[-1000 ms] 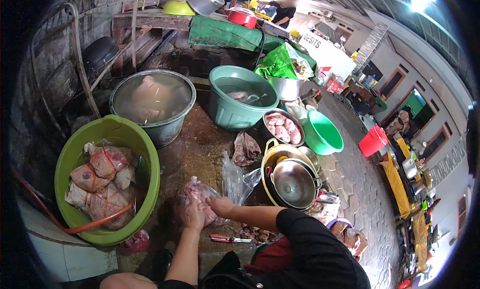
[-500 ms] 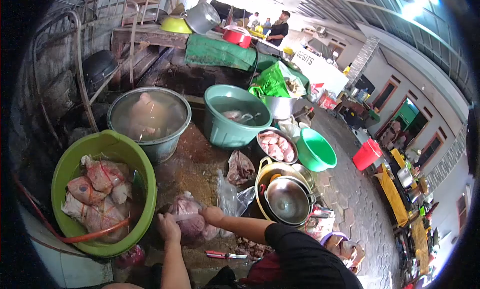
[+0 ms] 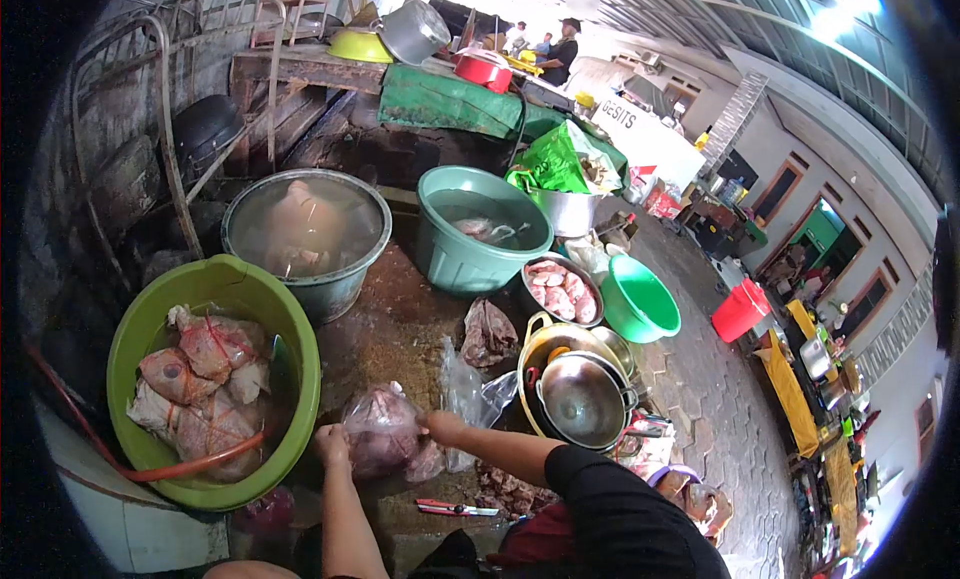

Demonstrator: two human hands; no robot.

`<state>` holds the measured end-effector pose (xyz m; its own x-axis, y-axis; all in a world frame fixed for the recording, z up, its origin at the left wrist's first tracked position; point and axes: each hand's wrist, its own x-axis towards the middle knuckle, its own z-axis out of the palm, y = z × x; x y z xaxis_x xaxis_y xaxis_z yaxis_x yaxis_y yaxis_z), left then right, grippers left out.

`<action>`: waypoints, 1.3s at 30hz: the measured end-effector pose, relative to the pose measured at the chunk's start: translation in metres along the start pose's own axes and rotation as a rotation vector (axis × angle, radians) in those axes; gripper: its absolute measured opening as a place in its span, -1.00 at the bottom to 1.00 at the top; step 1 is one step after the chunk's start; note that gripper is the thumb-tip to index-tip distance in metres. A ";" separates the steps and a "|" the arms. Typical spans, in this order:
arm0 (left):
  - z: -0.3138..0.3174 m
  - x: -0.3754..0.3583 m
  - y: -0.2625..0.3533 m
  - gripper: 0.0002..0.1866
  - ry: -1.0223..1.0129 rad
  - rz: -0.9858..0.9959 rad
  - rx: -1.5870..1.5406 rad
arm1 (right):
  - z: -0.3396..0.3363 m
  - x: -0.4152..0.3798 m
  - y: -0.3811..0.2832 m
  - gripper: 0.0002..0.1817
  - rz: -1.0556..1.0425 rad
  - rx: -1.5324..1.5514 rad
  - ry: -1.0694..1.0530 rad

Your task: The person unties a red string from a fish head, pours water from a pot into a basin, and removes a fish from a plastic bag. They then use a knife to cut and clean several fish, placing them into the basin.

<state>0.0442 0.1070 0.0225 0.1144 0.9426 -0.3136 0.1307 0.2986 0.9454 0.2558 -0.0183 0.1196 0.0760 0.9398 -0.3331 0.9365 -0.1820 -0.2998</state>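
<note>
A clear plastic bag (image 3: 380, 434) full of pinkish meat sits on the wet brown ground in front of me. At its left side my left hand (image 3: 333, 446) is closed on the bag's edge. My right hand (image 3: 443, 429) grips its right side, fingers pressed together. Exactly what part of the plastic each hand pinches is too small to tell. A red-handled knife (image 3: 456, 508) lies nearer to me, beside some dark scraps (image 3: 512, 489). Another clear plastic bag (image 3: 460, 389) lies crumpled just past my right hand.
To the left, an olive tub (image 3: 307, 404) holds fish pieces and an orange hose (image 3: 205, 457). Behind stand a metal basin (image 3: 345, 294) with pale meat in water and a teal tub (image 3: 468, 259). Nested pans (image 3: 582, 404) and a green basin (image 3: 645, 304) stand right.
My hands have drawn apart sideways, the right one moving right. A pale strip that spanned between them across the bag no longer shows clearly. The view has shifted slightly.
</note>
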 end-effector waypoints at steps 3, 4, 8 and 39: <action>-0.001 0.001 -0.005 -0.76 -0.218 -0.441 -0.745 | 0.029 0.011 0.033 -0.86 0.016 0.039 0.012; 0.006 0.010 -0.020 -0.77 -0.319 -0.477 -0.830 | 0.031 0.012 0.041 -0.82 0.026 -0.021 -0.019; -0.007 -0.007 0.001 -0.88 -0.307 -0.523 -0.793 | 0.085 0.038 0.117 -0.72 0.243 0.377 -0.081; 0.018 0.014 -0.004 -0.72 -0.031 0.290 0.337 | 0.011 -0.001 0.044 -0.78 0.081 0.229 0.216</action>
<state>0.0630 0.1165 0.0123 0.2221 0.9739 -0.0466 0.4015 -0.0478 0.9146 0.2929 -0.0306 0.0972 0.2410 0.9547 -0.1743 0.8251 -0.2961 -0.4812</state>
